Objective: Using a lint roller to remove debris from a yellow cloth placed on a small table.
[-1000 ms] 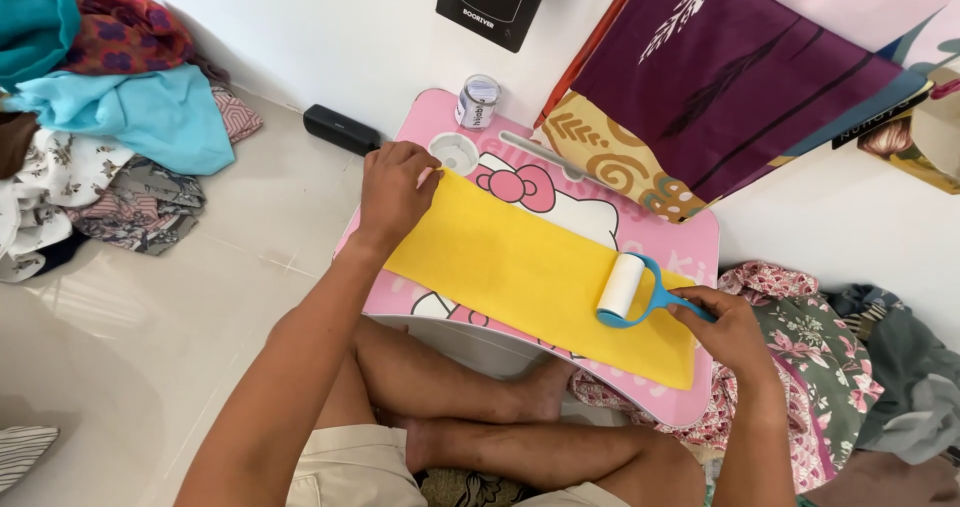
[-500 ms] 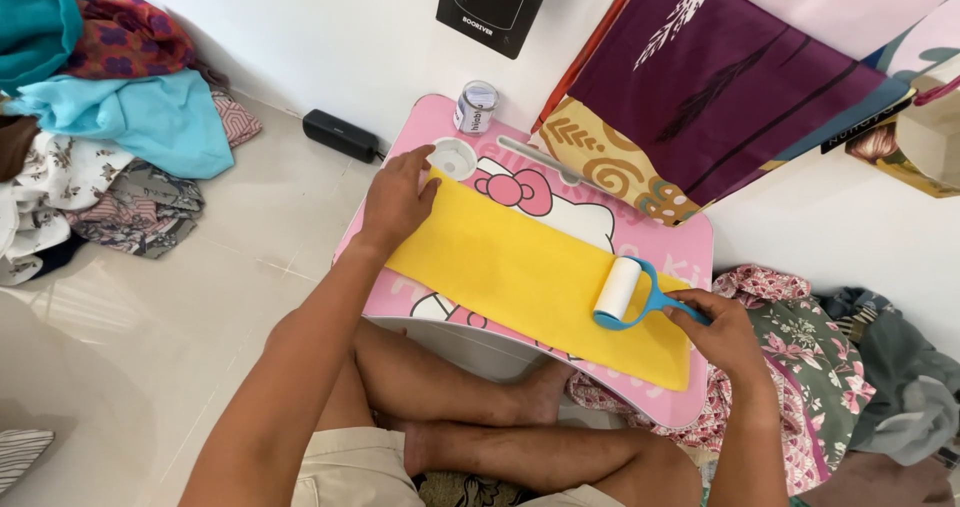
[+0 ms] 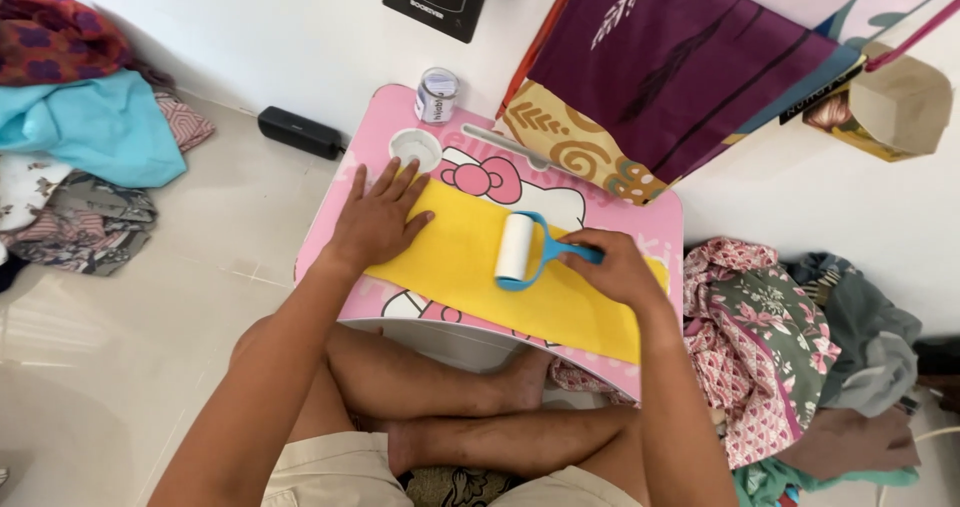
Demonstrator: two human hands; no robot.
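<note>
Gripping the blue handle, the right hand [image 3: 612,267] holds a white roller [image 3: 516,247] on the yellow sheet [image 3: 470,267], mid-table. Left hand [image 3: 375,222] lies flat, fingers spread, on the sheet's left end, atop the pink lap table [image 3: 640,212].

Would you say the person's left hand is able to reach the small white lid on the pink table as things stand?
Probably yes. The left hand lies flat on the yellow sheet, fingertips just short of the white lid, with only bare pink table between them.
</note>
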